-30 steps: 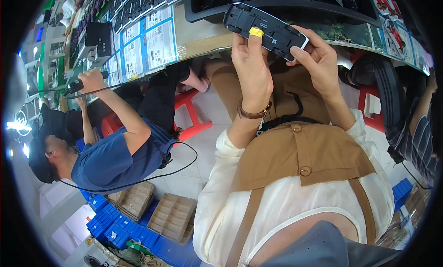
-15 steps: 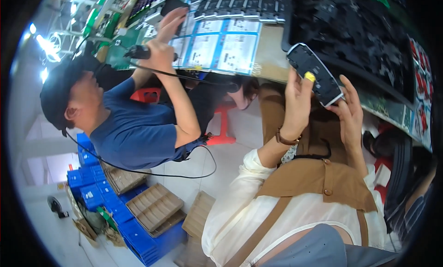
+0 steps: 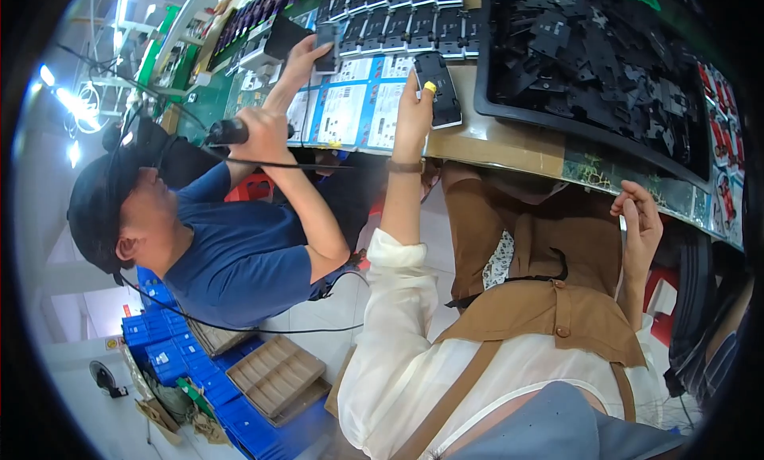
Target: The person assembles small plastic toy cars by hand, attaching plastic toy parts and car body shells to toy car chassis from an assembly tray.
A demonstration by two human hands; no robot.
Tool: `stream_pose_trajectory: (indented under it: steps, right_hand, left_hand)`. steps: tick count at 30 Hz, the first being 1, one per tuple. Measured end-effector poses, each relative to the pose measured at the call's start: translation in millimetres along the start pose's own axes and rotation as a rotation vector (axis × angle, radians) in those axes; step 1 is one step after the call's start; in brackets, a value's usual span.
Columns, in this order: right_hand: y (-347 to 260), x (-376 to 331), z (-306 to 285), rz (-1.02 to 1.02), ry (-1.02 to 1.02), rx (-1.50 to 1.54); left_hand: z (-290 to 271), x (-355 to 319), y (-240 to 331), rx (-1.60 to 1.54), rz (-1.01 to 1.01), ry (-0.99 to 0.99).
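My left hand (image 3: 413, 118) grips a flat black rectangular casing (image 3: 442, 102) with a pale rim, fingers along its left side. A yellow cover (image 3: 430, 87) sits on the thumb. The casing is over the table edge, just below rows of similar black casings (image 3: 414, 26). My right hand (image 3: 641, 228) hovers by the table's front edge, fingers loosely bent and apart, with nothing visible in it.
A big black tray (image 3: 509, 110) heaped with flat black parts (image 3: 589, 54) fills the table's right. Printed sheets (image 3: 348, 102) lie left of my hand. A co-worker (image 3: 231, 253) at left holds a corded black tool (image 3: 229, 132). Blue bins (image 3: 171, 356) stand on the floor.
My left hand has carried the casing left and away from me, toward the rows. My right hand has let go of it and drawn back to the right. The co-worker's far hand has shifted slightly.
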State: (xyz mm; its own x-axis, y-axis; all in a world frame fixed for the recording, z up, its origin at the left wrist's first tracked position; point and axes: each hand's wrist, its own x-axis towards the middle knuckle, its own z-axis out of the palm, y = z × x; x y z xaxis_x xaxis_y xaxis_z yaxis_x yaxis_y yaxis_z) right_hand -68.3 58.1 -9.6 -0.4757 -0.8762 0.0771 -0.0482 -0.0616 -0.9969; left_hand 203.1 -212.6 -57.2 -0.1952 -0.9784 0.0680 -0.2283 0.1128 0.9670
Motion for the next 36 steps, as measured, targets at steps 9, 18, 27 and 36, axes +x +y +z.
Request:
stream_pose_trajectory:
  steps: [9,18,27,36]
  right_hand:
    - [11,-12,-39,0.002,0.167,-0.184]
    - [12,40,-164,-0.408,0.785,-0.739]
    - [58,157,-279,-0.442,0.652,-1.464]
    - [58,180,-269,-0.093,0.547,-1.677]
  left_hand:
    - [38,3,14,0.342,-0.234,-0.173]
    - [33,-2,-43,0.512,0.043,-0.070]
    - [41,-33,-1,0.272,-0.012,0.197]
    - [49,-92,64,-0.028,0.060,0.180]
